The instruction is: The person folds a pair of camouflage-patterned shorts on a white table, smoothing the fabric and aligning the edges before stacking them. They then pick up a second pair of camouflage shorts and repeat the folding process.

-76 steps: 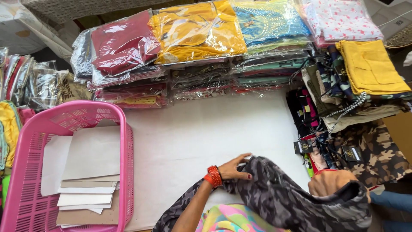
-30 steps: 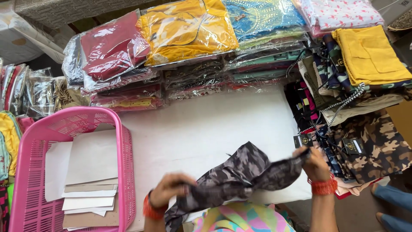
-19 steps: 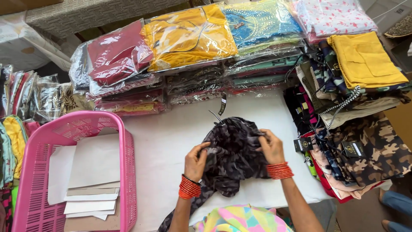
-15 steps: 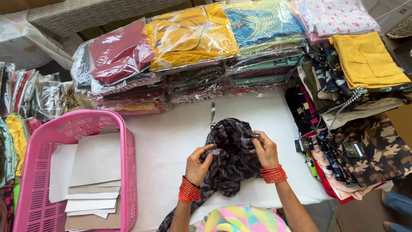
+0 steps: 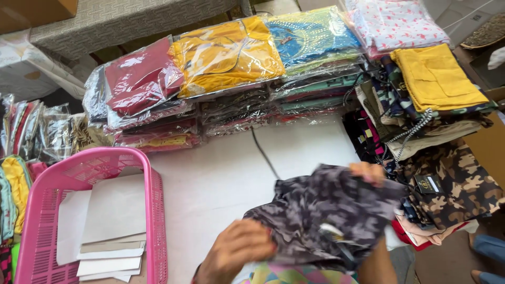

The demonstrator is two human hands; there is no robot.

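Since half a second ago the grey camouflage garment (image 5: 326, 215) has been pulled from the middle of the white desk (image 5: 221, 179) toward its near right edge and opened wider, so the work now reads as spreading or turning the cloth, not bunching it. The left hand (image 5: 236, 247) has dropped low, its grip closed over the garment's near hem; the right hand (image 5: 368, 172) pinches the far edge with curled fingers. A dark cord (image 5: 264, 152) lies bare on the desk beyond. Along the far side stand stacks of clear-bagged clothes: a maroon pack (image 5: 139, 79), a mustard-yellow pack (image 5: 226, 52) and a blue pack (image 5: 310, 37). A black hang tag (image 5: 428, 184) sits on the brown camouflage pile (image 5: 452, 184) at right; at left, a pink basket (image 5: 152, 210) holds grey card sheets (image 5: 113, 210)
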